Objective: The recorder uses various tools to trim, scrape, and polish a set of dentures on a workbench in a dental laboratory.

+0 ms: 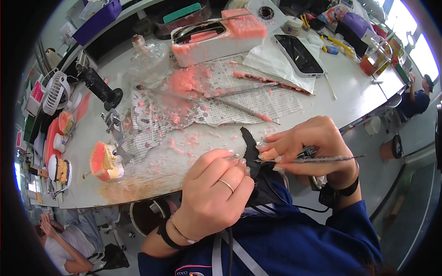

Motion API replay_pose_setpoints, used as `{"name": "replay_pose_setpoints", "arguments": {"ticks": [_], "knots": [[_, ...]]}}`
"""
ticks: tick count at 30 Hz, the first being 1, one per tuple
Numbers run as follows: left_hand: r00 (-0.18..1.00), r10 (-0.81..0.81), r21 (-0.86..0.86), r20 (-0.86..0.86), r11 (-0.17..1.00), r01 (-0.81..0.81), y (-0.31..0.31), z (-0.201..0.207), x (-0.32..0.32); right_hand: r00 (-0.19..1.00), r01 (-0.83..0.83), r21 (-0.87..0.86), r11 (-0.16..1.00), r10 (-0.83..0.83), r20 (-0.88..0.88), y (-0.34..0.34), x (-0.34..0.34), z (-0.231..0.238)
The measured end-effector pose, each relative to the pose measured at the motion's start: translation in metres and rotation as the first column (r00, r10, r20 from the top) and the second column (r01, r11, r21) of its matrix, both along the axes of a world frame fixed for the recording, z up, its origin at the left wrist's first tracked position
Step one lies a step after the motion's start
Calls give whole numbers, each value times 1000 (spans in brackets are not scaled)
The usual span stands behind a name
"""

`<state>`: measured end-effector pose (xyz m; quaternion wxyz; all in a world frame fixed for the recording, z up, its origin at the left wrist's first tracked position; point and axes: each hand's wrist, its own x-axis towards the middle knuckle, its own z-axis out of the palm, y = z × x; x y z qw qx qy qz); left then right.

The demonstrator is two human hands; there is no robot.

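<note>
Left hand [216, 191] and right hand [315, 142] meet at a black strip [250, 145] by the front edge of the bench [352, 87].

At the left, a pink and cream dental model [106, 162] sits near the bench edge, with a black-handled tool [102, 88] standing farther back; next comes a grey patterned sheet [147, 122] strewn with pink powder [186, 82], metal instruments lying across it, and behind it a white box [198, 56] topped with a pink block [244, 24]; the left hand, a ring [226, 185] on one finger, has its fingertips bunched against the strip, though whether they grip it cannot be told; the strip points up between the two hands; the right hand, fingers bent, pinches a thin metal tool [322, 159] lying crosswise; beyond it, a dark-screened phone [298, 55] rests on white tissue [262, 60].
</note>
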<state>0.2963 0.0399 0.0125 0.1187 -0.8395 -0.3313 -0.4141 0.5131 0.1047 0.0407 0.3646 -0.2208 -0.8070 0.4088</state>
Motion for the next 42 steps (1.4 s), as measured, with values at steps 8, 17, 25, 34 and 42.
{"name": "replay_pose_setpoints", "arguments": {"ticks": [8,17,25,34,42], "knots": [[1000,15,-21,13,1000,-14,-3,2,3,1000,-23,98,995,22,11,-1,5,-1],[999,21,-55,48,998,-18,-4,7,7,988,-151,90,984,149,24,10,11,-2],[1000,9,-63,11,998,-9,-3,6,5,964,-265,400,877,256,78,12,12,-4],[1000,-4,-91,15,996,6,-4,9,4,966,-260,464,847,236,110,7,13,4],[1000,-4,-95,24,995,6,-5,11,5,947,-298,676,674,118,300,-7,9,16]]}}
